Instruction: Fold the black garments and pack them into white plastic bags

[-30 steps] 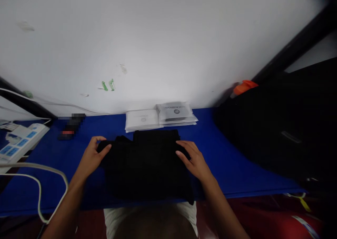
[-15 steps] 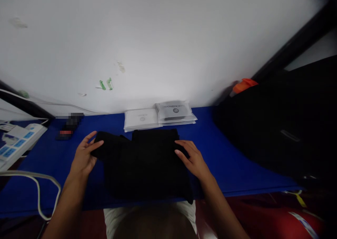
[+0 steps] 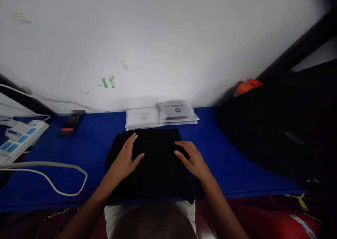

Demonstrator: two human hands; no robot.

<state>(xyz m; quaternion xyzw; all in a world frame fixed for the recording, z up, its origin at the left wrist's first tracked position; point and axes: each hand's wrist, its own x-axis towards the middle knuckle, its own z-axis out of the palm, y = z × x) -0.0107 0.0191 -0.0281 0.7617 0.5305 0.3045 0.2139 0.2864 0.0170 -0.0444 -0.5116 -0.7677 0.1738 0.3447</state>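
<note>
A black folded cloth item, perhaps a garment, lies on the blue table cover right in front of me. Its exact kind is lost in the dark fabric. My left hand rests on its left part, thumb and fingers spread apart over the cloth. At the right edge of the same cloth is my right hand, fingers stretched out and thumb apart, touching the fabric. Just behind the cloth lie a white flat pouch and several stacked frosted zip pouches with printed lettering.
On the left are a white power strip, a loose white cable and a partly pixelated dark object. A large black bulk takes up the right side, with an orange item behind it. A white wall closes the back.
My left hand has moved right and folded the cloth's left flap inward, letting go of its edge. The white cable on the left has shifted. My right hand has stayed in place.
</note>
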